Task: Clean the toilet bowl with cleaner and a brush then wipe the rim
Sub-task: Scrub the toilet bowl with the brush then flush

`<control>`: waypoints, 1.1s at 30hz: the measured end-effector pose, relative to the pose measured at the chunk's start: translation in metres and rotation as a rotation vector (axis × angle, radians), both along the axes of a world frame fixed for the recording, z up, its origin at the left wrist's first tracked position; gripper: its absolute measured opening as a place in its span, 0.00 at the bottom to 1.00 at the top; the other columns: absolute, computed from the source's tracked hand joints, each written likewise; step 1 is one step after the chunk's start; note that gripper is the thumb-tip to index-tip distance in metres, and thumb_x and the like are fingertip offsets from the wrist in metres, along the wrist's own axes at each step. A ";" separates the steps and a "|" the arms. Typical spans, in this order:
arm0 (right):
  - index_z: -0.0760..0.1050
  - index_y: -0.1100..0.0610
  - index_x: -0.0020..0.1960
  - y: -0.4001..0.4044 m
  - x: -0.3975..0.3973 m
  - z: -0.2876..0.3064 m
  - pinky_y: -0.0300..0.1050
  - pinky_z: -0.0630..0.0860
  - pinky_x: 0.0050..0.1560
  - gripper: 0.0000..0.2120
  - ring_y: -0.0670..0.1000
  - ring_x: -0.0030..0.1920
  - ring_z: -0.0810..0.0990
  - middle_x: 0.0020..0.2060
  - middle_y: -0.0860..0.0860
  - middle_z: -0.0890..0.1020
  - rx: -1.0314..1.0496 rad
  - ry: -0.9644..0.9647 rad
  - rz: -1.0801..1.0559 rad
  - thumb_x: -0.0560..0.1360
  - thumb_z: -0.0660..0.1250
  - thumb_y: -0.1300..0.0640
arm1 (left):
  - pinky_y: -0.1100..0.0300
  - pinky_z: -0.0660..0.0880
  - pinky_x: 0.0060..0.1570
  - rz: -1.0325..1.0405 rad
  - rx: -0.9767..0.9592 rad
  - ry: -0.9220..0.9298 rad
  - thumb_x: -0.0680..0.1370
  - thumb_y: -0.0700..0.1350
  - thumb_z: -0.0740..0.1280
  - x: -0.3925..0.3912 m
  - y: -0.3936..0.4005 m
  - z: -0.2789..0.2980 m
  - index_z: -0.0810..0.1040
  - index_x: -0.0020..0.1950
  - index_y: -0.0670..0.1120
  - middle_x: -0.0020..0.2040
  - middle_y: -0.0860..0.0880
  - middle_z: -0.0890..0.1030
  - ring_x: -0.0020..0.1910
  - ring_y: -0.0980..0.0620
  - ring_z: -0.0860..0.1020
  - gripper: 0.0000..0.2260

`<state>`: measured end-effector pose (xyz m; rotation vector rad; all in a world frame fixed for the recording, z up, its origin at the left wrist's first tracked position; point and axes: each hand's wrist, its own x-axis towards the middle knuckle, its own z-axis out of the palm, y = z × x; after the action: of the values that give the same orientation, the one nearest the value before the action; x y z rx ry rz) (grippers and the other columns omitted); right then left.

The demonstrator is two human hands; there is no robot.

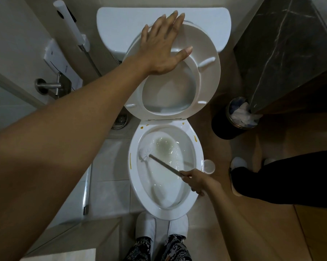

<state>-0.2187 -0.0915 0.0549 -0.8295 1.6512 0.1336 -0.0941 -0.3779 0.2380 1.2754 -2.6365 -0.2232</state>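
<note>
Scrubbing stage. The right hand (pixel 195 182), lower right of centre, grips the brush (pixel 160 162) handle; its long axis runs up-left, head against the left wall inside the toilet bowl (pixel 196 147). The left hand (pixel 163 48), fingers straight, props the raised seat (pixel 209 78). Yellow marks spot the rim (pixel 132 174); open water lies right of the head.

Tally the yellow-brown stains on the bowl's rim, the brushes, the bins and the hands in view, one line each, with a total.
Stains on the rim: 4, at
Brush: 1
Bin: 1
Hands: 2, left hand, right hand
Total: 8
</note>
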 end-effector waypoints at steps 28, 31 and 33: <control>0.69 0.44 0.71 -0.048 -0.003 0.017 0.37 0.65 0.23 0.18 0.49 0.27 0.67 0.32 0.50 0.72 -0.129 0.096 -0.014 0.82 0.55 0.51 | 0.41 0.42 0.72 -0.006 -0.004 0.006 0.78 0.66 0.49 0.001 0.001 0.000 0.43 0.78 0.50 0.79 0.48 0.44 0.77 0.46 0.43 0.35; 0.70 0.49 0.70 -0.040 -0.002 0.008 0.39 0.67 0.24 0.18 0.50 0.27 0.70 0.34 0.52 0.74 -0.156 0.117 -0.172 0.82 0.54 0.53 | 0.41 0.41 0.72 -0.006 0.004 0.009 0.78 0.66 0.48 0.001 0.002 0.001 0.43 0.78 0.50 0.79 0.48 0.44 0.77 0.46 0.43 0.35; 0.72 0.53 0.68 -0.030 -0.007 0.010 0.39 0.68 0.25 0.18 0.50 0.27 0.71 0.34 0.53 0.75 -0.185 0.168 -0.233 0.82 0.54 0.55 | 0.42 0.41 0.72 0.000 0.006 0.010 0.78 0.65 0.49 0.000 0.003 0.002 0.42 0.78 0.51 0.79 0.49 0.44 0.77 0.46 0.43 0.34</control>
<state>-0.2259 -0.1219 0.0652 -0.7734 1.9275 -0.1168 -0.0936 -0.3750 0.2402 1.2733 -2.6295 -0.2368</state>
